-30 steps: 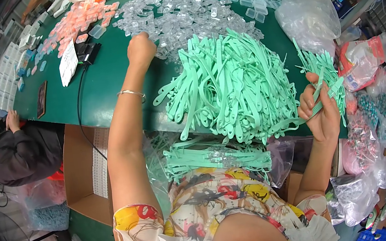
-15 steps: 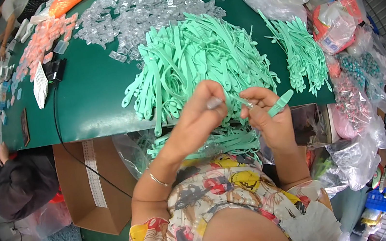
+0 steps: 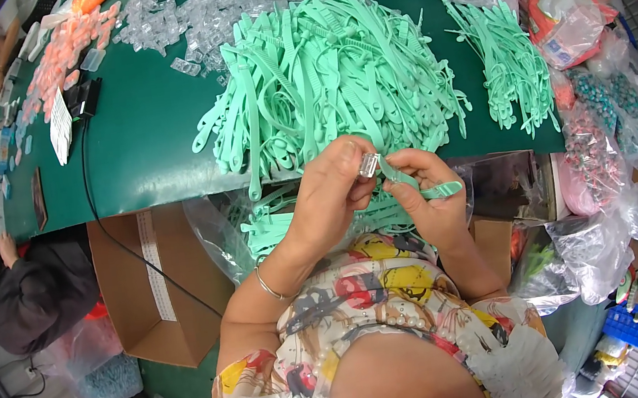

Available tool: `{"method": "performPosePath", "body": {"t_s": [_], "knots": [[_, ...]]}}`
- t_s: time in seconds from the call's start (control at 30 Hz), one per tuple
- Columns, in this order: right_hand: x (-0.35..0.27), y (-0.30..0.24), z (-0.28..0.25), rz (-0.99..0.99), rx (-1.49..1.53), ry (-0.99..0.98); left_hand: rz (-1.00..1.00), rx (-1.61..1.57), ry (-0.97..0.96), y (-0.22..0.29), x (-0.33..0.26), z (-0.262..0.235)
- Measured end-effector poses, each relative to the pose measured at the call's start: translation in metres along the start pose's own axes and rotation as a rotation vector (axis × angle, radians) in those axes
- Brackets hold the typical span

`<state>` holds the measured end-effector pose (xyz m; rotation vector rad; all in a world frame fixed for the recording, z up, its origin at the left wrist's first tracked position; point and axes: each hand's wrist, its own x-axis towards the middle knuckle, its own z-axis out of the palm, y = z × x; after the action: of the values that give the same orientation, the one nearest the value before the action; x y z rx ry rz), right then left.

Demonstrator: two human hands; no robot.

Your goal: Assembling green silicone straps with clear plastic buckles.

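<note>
Fingers of left hand (image 3: pixel 331 197) pinching clear clip (image 3: pixel 368 164), right hand (image 3: pixel 428 201) mint strap (image 3: pixel 422 185) (half hidden).

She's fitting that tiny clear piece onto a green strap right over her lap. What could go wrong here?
The clear clip, pinched only at the left hand's fingertips, could slip and fall into the bag of straps below. The green strap in the right hand has a loose end, so it may twist while joining. The big strap pile overhangs the table edge; some could slide off.
</note>
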<state>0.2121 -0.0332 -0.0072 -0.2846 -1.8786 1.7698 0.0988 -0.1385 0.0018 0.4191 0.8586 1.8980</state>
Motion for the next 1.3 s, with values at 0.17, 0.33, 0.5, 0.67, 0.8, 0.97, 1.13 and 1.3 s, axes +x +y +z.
{"method": "performPosePath", "body": {"t_s": [0.17, 0.33, 0.5, 0.67, 0.8, 0.97, 1.13, 1.3], "knots": [[0.000, 0.003, -0.001, -0.036, -0.099, -0.022, -0.020, 0.002, 0.018, -0.002, -0.002, -0.004], [0.000, 0.005, 0.005, -0.065, -0.041, 0.005, -0.065, 0.012, 0.007, -0.008, -0.003, -0.003], [0.001, -0.001, -0.001, -0.026, -0.075, 0.005, -0.037, 0.323, 0.049, 0.000, -0.005, -0.008], [0.010, -0.004, -0.001, -0.295, -0.527, -0.005, 0.232, 0.794, 0.058, -0.003, -0.007, -0.010], [0.004, 0.003, -0.006, -0.080, 0.123, -0.105, 0.179, 0.629, -0.016, 0.008, -0.008, -0.012], [0.004, 0.003, -0.010, 0.092, 0.209, -0.143, -0.030, 0.524, -0.116, 0.015, -0.012, -0.013], [0.005, 0.014, -0.001, 0.042, 0.093, -0.171, -0.125, 0.209, -0.116, 0.010, -0.012, -0.014], [0.004, 0.009, 0.004, 0.014, 0.024, -0.150, -0.223, 0.021, -0.133, 0.006, -0.015, -0.019]]}}
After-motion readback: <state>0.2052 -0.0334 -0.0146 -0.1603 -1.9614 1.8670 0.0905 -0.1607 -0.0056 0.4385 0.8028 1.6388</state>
